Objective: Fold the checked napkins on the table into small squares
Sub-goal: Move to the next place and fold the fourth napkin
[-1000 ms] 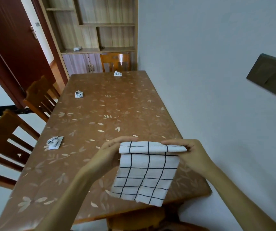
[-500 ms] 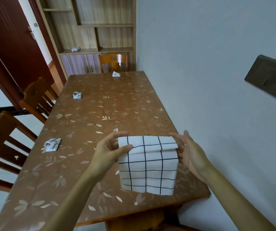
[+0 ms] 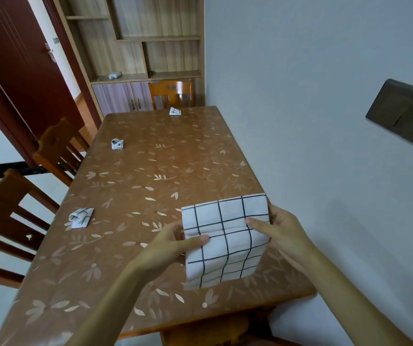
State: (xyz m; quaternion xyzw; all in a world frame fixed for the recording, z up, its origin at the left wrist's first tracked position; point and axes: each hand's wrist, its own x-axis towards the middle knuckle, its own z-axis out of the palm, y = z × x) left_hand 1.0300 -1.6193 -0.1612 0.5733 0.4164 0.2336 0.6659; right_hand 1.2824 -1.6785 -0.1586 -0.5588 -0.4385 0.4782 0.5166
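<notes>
At about 8 o'clock on the brown table [image 3: 150, 171] sits a small folded napkin [image 3: 80, 217], with a second folded napkin [image 3: 117, 144] at 10 o'clock and a third folded napkin [image 3: 175, 111] far off at 12 o'clock. Your left hand [image 3: 168, 248] pinches the left edge of the big checked napkin [image 3: 225, 258], thumb on top, down at 5 o'clock by the table's near right corner. Your right hand [image 3: 284, 236] pinches the right edge with its thumb on top too, and a soft bend runs across the cloth between your two thumbs.
</notes>
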